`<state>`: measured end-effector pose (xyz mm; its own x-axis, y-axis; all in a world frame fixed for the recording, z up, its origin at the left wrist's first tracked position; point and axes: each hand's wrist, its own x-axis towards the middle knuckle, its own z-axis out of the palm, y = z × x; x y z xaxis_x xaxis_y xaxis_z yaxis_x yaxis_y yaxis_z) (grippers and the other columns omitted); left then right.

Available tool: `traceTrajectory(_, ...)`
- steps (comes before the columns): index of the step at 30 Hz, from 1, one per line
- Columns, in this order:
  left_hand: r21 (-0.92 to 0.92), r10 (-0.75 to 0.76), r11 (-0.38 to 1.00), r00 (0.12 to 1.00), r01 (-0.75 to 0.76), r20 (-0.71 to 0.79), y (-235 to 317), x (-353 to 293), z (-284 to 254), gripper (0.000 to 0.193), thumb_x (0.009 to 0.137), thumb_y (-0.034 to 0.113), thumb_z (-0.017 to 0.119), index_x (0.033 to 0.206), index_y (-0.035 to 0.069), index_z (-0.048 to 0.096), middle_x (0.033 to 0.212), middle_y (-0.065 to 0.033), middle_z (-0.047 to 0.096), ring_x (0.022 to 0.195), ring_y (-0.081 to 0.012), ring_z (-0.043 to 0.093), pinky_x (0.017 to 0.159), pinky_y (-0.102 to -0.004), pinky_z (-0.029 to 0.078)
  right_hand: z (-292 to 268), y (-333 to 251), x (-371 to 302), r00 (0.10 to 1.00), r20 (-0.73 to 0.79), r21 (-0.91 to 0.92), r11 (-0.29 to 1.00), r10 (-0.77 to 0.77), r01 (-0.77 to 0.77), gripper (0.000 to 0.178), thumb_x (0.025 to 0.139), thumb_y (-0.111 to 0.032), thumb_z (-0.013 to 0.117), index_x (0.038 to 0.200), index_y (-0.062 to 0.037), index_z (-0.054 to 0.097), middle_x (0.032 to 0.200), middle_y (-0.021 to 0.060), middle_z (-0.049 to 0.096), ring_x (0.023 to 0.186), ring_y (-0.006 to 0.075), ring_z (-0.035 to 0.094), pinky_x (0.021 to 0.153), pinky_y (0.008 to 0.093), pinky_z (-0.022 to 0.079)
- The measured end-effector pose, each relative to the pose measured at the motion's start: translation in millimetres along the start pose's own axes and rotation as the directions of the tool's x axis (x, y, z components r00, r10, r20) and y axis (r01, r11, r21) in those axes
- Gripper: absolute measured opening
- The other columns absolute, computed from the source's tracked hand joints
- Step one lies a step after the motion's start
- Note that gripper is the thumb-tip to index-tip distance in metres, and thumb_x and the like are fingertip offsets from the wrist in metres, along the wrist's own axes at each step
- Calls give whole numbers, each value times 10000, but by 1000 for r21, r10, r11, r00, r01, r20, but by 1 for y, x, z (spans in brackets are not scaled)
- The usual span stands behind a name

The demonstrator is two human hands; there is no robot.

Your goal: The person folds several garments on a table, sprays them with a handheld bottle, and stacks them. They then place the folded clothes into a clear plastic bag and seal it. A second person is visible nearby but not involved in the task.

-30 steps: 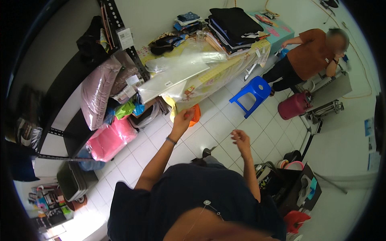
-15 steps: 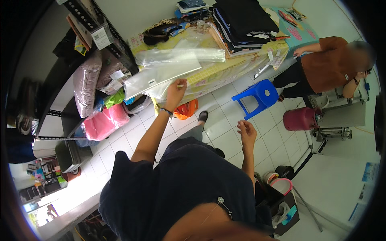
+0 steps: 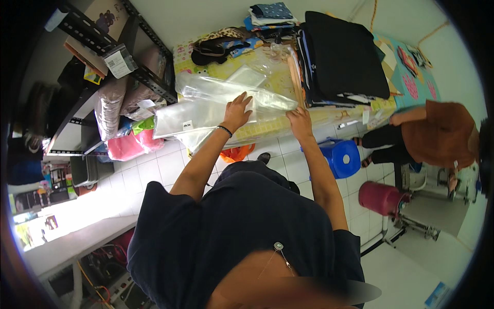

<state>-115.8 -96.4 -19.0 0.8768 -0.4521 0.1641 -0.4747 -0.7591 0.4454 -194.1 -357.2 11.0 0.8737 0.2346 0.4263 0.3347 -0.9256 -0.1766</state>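
Note:
Clear plastic bags (image 3: 203, 85) lie in layers on a table with a yellow patterned cover (image 3: 270, 129). My left hand (image 3: 237, 112) rests on them near the middle, fingers spread over the plastic. At the right end of the upper bag, my right hand (image 3: 300, 124) has its fingers bent and pinched at the bag's edge. A flat clear sheet with a small white label (image 3: 187, 125) lies to the left of my left hand. Just beyond my right hand stands a tall stack of folded dark clothes (image 3: 345, 56).
A black metal shelf (image 3: 149, 77) with wrapped bundles stands at left. Small folded clothes (image 3: 271, 11) lie at the back. On the floor are an orange bag (image 3: 239, 153), a blue stool (image 3: 342, 158) and a dark red gas cylinder (image 3: 378, 199). A person in brown (image 3: 437, 134) stands at right.
Both my hands have moved forward onto the plastic bags. My right hand came up from beside my body to the bag's right end. The person at right has shifted their arms.

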Motion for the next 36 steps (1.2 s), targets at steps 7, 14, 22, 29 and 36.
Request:
traceTrajectory(7,-181,125,971,977,-156,-174,1,4,-49,232,881,258,689,1037,93,737,1069,-85,724,1043,-288,669,889,-415,511,-41,17,8,961,-78,466,862,265,-200,218,707,-102,838,755,-10,646,741,73,659,673,232,579,650,347,473)
traceTrajectory(14,-81,73,993,982,-88,-175,31,-11,-36,156,866,220,711,994,144,757,1061,-85,728,1000,-263,686,1008,-483,471,-46,45,-1,891,216,757,508,398,-410,135,789,-75,784,827,4,681,736,60,657,654,117,571,627,281,472)
traceTrajectory(22,-145,-127,986,937,83,-327,72,-5,-16,119,856,181,715,869,63,711,870,-113,697,820,-320,653,722,-390,519,-72,93,-36,966,51,654,722,255,-225,120,907,-86,696,986,-2,729,907,37,733,686,65,601,614,238,487)
traceTrajectory(29,104,63,994,893,-19,-445,99,3,-11,150,866,163,706,971,78,640,801,-90,632,777,-297,600,776,-403,471,-83,101,-36,879,217,895,273,424,-353,148,957,-126,651,1018,2,693,852,21,686,696,72,621,644,228,539)
traceTrajectory(36,108,350,937,890,-333,-292,90,2,-23,388,787,334,791,1043,121,591,952,-57,608,846,-262,591,842,-426,446,-79,100,-27,762,237,939,59,602,-339,116,979,-96,614,1007,14,639,800,2,636,711,46,592,650,236,550)
